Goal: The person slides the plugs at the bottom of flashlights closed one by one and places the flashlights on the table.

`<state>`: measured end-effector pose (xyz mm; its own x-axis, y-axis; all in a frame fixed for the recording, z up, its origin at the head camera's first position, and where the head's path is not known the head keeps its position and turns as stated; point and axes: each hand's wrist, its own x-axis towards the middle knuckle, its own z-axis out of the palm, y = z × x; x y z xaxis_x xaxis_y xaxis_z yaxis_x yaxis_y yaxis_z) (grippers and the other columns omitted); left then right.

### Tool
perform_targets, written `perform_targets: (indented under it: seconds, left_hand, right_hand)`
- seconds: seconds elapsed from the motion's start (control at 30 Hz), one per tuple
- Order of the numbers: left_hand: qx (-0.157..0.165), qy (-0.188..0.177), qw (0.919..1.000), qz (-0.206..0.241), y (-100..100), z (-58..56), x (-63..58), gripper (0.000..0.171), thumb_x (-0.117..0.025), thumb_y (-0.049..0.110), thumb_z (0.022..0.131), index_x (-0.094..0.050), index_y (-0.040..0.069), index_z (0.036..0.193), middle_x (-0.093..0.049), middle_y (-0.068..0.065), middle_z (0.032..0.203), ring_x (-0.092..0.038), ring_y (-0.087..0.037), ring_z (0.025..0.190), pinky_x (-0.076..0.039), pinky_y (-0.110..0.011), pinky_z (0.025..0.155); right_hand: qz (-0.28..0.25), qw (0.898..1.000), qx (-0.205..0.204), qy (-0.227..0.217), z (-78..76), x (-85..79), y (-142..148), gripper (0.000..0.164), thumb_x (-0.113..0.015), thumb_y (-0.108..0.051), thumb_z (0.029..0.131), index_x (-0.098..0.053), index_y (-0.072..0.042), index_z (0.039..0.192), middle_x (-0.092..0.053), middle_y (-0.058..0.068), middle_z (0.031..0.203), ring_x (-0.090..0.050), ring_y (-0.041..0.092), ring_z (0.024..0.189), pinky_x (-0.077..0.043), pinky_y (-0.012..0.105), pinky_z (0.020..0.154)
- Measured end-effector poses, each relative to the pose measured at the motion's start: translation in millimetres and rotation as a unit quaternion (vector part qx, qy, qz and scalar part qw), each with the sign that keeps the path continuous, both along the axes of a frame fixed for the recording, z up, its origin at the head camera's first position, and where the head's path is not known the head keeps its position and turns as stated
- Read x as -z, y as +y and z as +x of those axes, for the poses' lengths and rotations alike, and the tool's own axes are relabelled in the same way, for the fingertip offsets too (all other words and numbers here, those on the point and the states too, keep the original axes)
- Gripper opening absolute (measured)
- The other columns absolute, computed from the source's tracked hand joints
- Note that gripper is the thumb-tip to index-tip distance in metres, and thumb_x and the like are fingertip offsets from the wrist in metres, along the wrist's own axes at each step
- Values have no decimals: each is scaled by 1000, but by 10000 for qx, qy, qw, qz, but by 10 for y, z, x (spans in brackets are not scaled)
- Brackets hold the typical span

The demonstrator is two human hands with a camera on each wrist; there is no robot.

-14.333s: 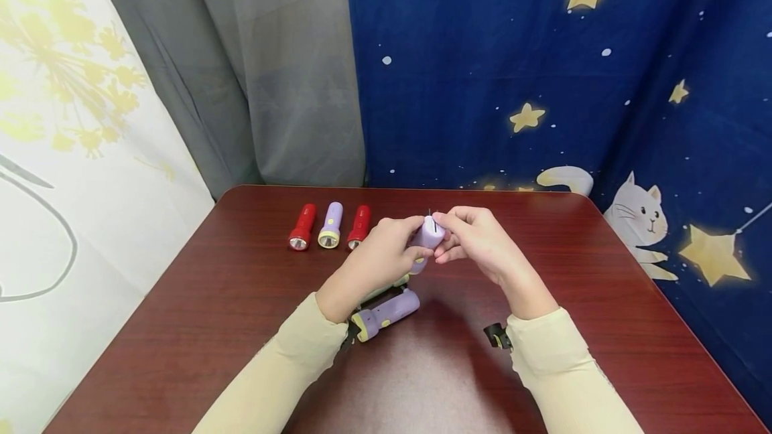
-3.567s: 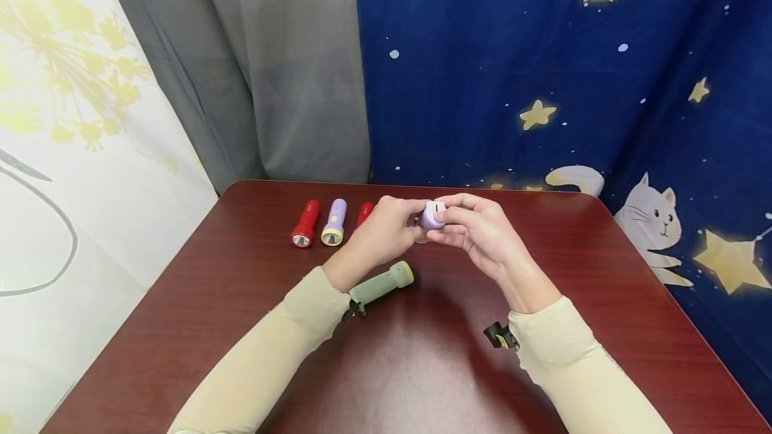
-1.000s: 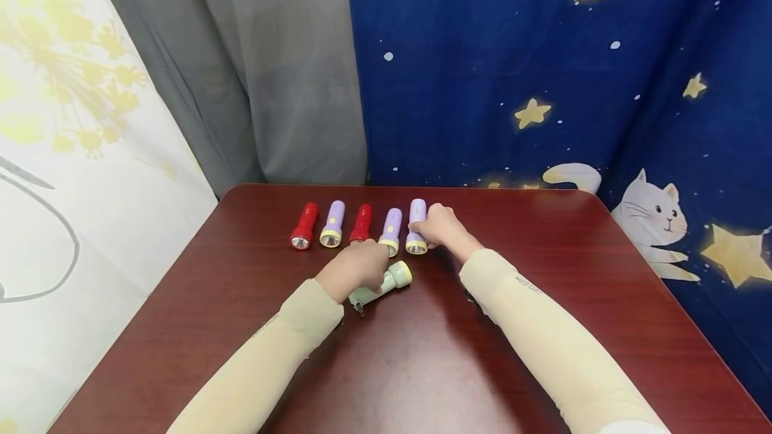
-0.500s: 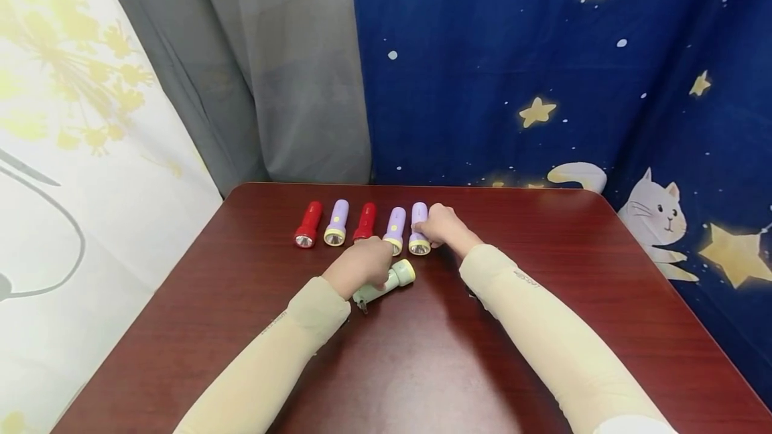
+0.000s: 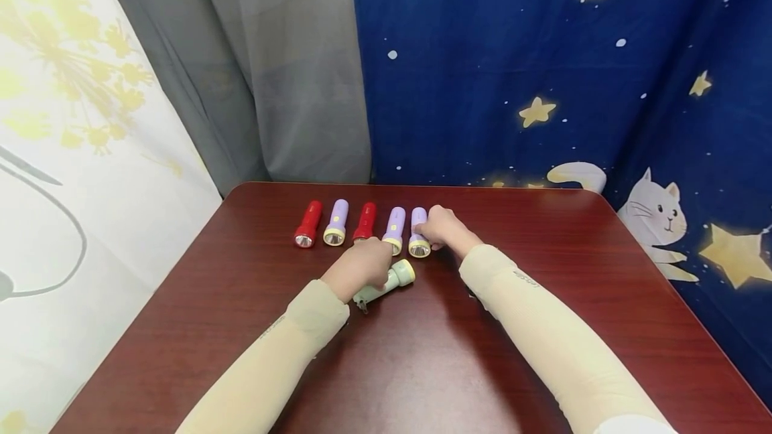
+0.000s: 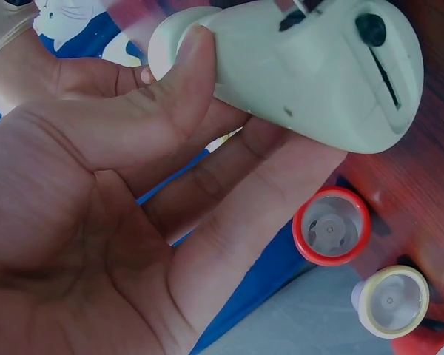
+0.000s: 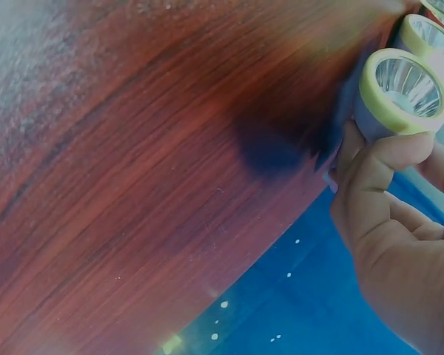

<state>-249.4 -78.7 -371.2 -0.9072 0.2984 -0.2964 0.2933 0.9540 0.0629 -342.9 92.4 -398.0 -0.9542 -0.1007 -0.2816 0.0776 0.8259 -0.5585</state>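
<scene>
My left hand [image 5: 364, 265] grips a pale green flashlight [image 5: 401, 274] that lies slanted in front of the row, thumb on one side and fingers beneath it in the left wrist view [image 6: 318, 74]. With my right hand [image 5: 443, 226] I hold a purple flashlight [image 5: 419, 246] with a yellow rim at the row's right end; fingers and thumb curl round its body just behind the head. Left of it lies another purple flashlight [image 5: 395, 221], its lens partly behind my left hand. All lenses in the row face me.
Further left in the row lie a red flashlight [image 5: 366, 218], a purple flashlight [image 5: 336, 221] and a second red flashlight [image 5: 309, 223]. The brown wooden table [image 5: 241, 327] ends at a back edge near a grey curtain [image 5: 307, 86] and a blue star-patterned curtain [image 5: 458, 86].
The purple flashlight handled up in both hands is now down at the row's right end, and my right hand has nudged it slightly towards me. My left hand has moved to the green flashlight.
</scene>
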Motion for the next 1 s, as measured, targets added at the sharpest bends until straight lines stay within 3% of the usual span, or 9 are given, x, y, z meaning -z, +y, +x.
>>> perform_targets:
  seconds: [0.33,0.63,1.0]
  left_hand:
    - [31,43,9999,161,-25,27,-12,22,-87,14,83,-68,13,72,-66,-6,81,-61,-21,78,-57,-37,73]
    - [29,67,9996,276,-41,56,-34,20,-86,14,84,-68,13,75,-65,-5,79,-61,-21,78,-55,-36,72]
    - [7,124,9995,307,-36,87,3,17,-85,12,85,-68,12,80,-67,-8,86,-61,-21,77,-55,-35,68]
  right_hand:
    - [60,9998,64,-177,8,2,6,26,-69,-26,102,-63,-2,94,-55,3,62,-63,12,50,-63,28,60]
    - [-29,9998,11,-201,22,15,30,33,-67,-31,104,-62,-2,90,-54,2,53,-56,12,43,-54,24,47]
    - [40,9998,-183,-117,56,-69,156,43,-60,-36,106,-68,-4,78,-55,2,56,-52,14,48,-54,30,52]
